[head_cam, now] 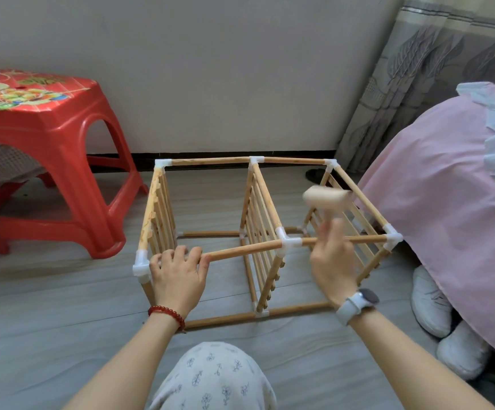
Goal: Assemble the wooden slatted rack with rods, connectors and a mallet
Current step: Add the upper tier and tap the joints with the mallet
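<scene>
The rack (258, 232) stood on the floor; left hand (179, 275) gripped its front rod (246, 251), right hand (333, 261) clutched the raised mallet (326, 199). A misaimed blow risked striking fingers or cracking the connector (141, 266).

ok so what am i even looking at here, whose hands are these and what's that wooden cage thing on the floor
This is one picture from a camera worn on a person's head, looking down at their own two hands. On the floor stands a half-built wooden rack: rods joined by white plastic connectors, with three slatted panels upright. The left hand grips the near top rod beside a corner connector. The right hand holds a wooden mallet, raised and blurred. A red plastic stool stands to the left, pink bedding on the right.
</scene>
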The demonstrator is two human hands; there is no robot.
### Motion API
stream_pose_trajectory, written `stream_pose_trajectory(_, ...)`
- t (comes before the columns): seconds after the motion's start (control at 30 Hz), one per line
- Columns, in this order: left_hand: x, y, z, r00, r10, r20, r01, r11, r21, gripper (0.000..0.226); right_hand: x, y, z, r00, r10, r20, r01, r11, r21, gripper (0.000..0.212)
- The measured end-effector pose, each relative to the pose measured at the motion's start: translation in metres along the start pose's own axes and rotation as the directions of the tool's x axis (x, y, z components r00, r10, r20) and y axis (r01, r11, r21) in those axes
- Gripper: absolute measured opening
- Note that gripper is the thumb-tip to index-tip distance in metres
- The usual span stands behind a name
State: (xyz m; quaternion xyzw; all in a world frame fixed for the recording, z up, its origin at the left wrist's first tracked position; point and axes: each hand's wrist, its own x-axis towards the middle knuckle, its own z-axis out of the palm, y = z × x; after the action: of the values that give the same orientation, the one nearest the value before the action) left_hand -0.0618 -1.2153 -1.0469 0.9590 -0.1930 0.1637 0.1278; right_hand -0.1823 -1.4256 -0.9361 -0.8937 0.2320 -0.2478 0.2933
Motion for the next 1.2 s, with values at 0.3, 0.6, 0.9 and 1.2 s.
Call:
stream_pose_trajectory(0.3, 0.013, -0.004, -0.019, 0.970, 0.099, 0.220, -0.103, 0.995, 0.008, 0.049, 0.012, -0.002, -0.006, 0.993, -0.006, 0.118, -0.009, 0.992, 0.129, 0.015)
stream_pose_trajectory(0.6, 0.048, 0.071, -0.056, 0.869, 0.443, 0.220, -0.181, 0.699, -0.692, 0.069, -0.005, 0.016, 0.001, 0.904, 0.065, 0.421, -0.210, 0.928, 0.307, 0.029)
stream_pose_trajectory(0.9, 0.070, 0.114, -0.074, 0.927, 0.350, 0.137, -0.180, 0.733, -0.656, 0.030, -0.028, 0.037, -0.028, 0.895, -0.041, 0.445, 0.037, 0.999, 0.017, 0.017)
stream_pose_trajectory(1.2, 0.048, 0.116, -0.062, 0.913, 0.275, 0.300, -0.078, 0.842, -0.534, 0.061, -0.031, 0.050, -0.043, 0.956, -0.106, 0.272, 0.172, 0.958, -0.229, 0.024)
